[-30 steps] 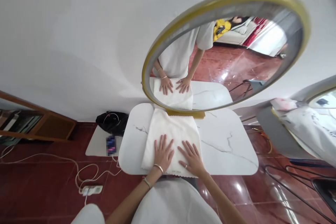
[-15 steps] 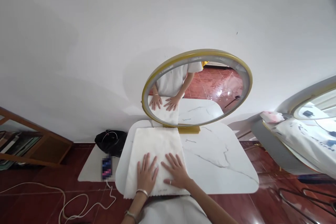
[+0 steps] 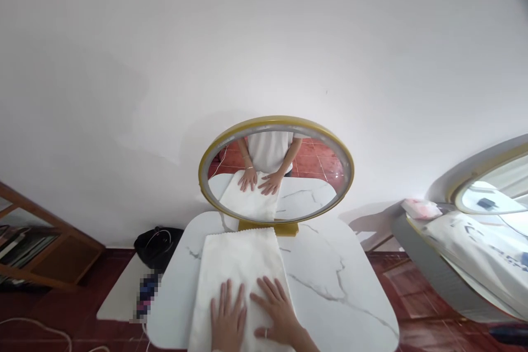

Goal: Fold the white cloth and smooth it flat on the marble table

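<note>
A white cloth [image 3: 239, 253] with a zigzag edge lies flat on the left half of a white marbled table [image 3: 334, 286]. My left hand [image 3: 228, 313] rests palm down on the cloth, fingers spread. To its right, my right hand [image 3: 275, 311], with a ring on one finger, also lies flat on the cloth with its fingers apart. Neither hand holds anything. Behind the cloth stands an oval mirror [image 3: 276, 173] with a gold frame, which reflects both hands, the cloth and a white shirt.
At the left are a black bag [image 3: 159, 247], a blurred-out item on a pale board [image 3: 124, 291] and a wooden shelf [image 3: 70, 253]. On the right, a second table [image 3: 433, 280] bears white fabric [image 3: 487, 253], a pink packet [image 3: 421, 209] and another mirror [image 3: 495, 187].
The view has shifted, so the mirror, table, cloth and hands appear lower in the picture, and the mirror also further left. Both hands remain flat on the cloth.
</note>
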The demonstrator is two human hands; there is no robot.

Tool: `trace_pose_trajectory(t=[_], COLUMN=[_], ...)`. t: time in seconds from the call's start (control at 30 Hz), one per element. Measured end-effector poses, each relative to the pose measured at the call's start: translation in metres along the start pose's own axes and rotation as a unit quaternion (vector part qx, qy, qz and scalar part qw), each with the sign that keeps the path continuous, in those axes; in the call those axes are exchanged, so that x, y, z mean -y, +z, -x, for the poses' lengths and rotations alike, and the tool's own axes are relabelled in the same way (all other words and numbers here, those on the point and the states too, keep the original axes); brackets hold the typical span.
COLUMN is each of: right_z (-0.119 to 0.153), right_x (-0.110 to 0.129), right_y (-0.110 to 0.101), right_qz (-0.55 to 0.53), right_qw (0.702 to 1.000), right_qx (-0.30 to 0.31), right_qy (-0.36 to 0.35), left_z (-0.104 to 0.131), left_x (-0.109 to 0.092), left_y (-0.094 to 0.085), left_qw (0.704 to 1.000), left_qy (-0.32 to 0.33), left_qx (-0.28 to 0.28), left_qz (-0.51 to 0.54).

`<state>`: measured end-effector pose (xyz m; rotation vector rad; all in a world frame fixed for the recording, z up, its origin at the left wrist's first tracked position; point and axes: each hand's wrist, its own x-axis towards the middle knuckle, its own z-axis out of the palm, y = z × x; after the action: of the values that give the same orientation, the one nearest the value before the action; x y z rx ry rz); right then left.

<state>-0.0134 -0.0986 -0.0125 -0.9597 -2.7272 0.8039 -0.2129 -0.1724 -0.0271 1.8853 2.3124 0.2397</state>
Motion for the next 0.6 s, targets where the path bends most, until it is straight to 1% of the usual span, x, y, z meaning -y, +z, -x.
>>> trace_pose_trajectory(t=[0.1, 0.13, 0.17, 0.2, 0.27, 0.33, 0.37, 0.4, 0.5, 0.53, 0.6], right_z=[0.037, 0.048, 0.058, 0.067, 0.079, 0.085, 0.086, 0.086, 0.085, 0.084, 0.083], right_x=[-0.036, -0.047, -0.057, -0.065, -0.075, -0.077, -0.077, -0.076, -0.071, -0.07, -0.07], right_y=[0.003, 0.004, 0.005, 0.006, 0.007, 0.007, 0.007, 0.007, 0.006, 0.006, 0.005], right_qz=[0.031, 0.045, 0.059, 0.072, 0.093, 0.104, 0.104, 0.103, 0.093, 0.09, 0.086], right_qw=[0.998, 0.997, 0.995, 0.994, 0.99, 0.987, 0.986, 0.986, 0.984, 0.984, 0.983], right_qx=[-0.049, -0.063, -0.074, -0.085, -0.104, -0.12, -0.127, -0.134, -0.154, -0.157, -0.163], right_qy=[0.004, 0.003, 0.005, 0.006, 0.008, 0.005, 0.002, 0.001, 0.007, 0.009, 0.014], left_z=[-0.009, -0.016, -0.026, -0.038, -0.069, -0.102, -0.118, -0.131, -0.159, -0.163, -0.168], left_x=[-0.029, -0.036, -0.04, -0.043, -0.043, -0.04, -0.037, -0.035, -0.032, -0.033, -0.039], left_y=[0.01, 0.009, 0.007, 0.002, -0.014, -0.032, -0.04, -0.047, -0.058, -0.059, -0.062], left_qw=[0.997, 0.995, 0.995, 0.996, 0.989, 0.967, 0.956, 0.948, 0.94, 0.937, 0.936], left_qy=[0.054, 0.059, 0.049, 0.022, -0.09, -0.196, -0.23, -0.247, -0.245, -0.237, -0.212], left_qx=[0.036, 0.046, 0.047, 0.036, -0.003, -0.021, -0.02, -0.011, 0.017, 0.024, 0.019], left_qz=[0.045, 0.059, 0.069, 0.079, 0.114, 0.161, 0.182, 0.2, 0.239, 0.253, 0.28])
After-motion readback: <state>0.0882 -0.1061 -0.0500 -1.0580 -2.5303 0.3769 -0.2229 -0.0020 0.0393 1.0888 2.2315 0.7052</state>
